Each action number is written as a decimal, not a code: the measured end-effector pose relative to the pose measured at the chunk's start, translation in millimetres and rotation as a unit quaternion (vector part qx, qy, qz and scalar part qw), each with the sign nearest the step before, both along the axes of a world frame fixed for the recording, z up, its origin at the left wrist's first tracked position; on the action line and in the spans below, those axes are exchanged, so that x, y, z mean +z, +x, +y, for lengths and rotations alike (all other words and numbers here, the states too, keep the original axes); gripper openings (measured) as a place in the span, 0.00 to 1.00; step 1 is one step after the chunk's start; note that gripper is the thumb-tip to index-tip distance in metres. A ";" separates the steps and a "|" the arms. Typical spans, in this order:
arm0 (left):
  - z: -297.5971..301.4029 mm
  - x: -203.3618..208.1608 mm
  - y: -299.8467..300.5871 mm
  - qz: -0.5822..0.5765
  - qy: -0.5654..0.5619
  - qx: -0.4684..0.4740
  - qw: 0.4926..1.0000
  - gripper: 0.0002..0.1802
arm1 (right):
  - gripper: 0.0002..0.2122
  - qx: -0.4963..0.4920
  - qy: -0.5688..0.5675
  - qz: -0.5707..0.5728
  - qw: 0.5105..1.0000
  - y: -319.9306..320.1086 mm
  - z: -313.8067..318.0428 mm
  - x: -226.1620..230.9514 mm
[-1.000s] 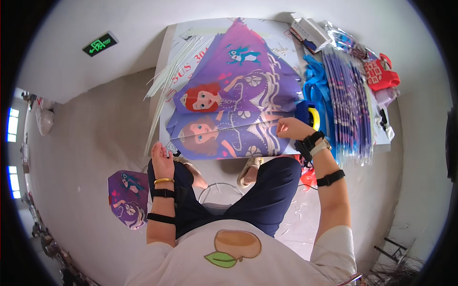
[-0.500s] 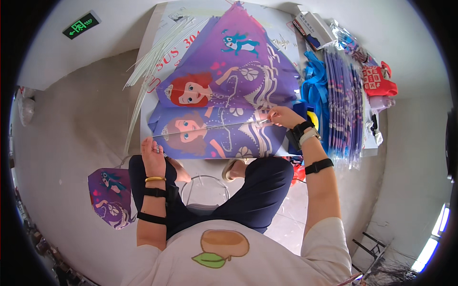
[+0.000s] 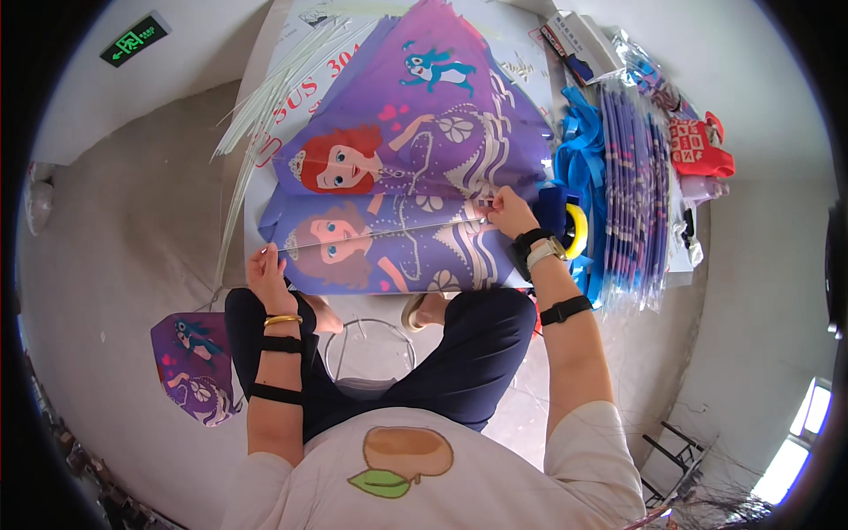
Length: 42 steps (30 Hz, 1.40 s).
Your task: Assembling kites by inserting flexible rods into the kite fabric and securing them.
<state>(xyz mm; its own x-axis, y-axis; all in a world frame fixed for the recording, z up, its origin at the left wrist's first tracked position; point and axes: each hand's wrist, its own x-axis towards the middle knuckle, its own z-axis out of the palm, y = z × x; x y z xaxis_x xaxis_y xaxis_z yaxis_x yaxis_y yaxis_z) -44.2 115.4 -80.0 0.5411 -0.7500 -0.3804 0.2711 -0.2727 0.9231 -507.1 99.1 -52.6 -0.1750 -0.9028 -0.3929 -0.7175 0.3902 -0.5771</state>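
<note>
A purple kite sheet [image 3: 424,150], printed with a red-haired princess and a blue animal, lies over the table with a fold across its near part. A thin pale rod [image 3: 375,231] runs crosswise over the near strip. At the rod's left end, by the sheet's left corner, my left hand [image 3: 268,272] is closed in a pinch. My right hand [image 3: 512,214] has its fingers closed on the rod's right end, low over the sheet. Its fingertips partly hide that end.
Loose pale rods [image 3: 256,115] lie along the table's left side. To the right are a yellow tape roll [image 3: 576,231], blue ribbon [image 3: 579,159], a stack of bagged purple packs [image 3: 632,185], a white box [image 3: 583,44] and a red bag [image 3: 702,148]. A smaller purple kite-like piece [image 3: 194,367] is at lower left.
The whole view has shifted slightly, so the table and things sit further left. My left fingers have lifted a little into a pinch at the rod's end; the right hand keeps its hold.
</note>
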 end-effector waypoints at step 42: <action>-6.0 -15.6 -3.3 -0.097 -0.004 0.016 0.995 0.07 | 0.14 -0.014 0.021 0.102 0.994 3.3 -9.9 -13.5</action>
<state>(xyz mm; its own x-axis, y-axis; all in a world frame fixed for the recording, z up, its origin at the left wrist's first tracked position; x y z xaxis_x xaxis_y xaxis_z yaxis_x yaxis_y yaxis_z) -47.5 109.4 -95.6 0.6271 -0.7341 -0.2604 0.0965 -0.2585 0.9612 -503.8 89.2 -66.1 -0.2797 -0.8800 -0.3838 -0.8062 0.4323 -0.4038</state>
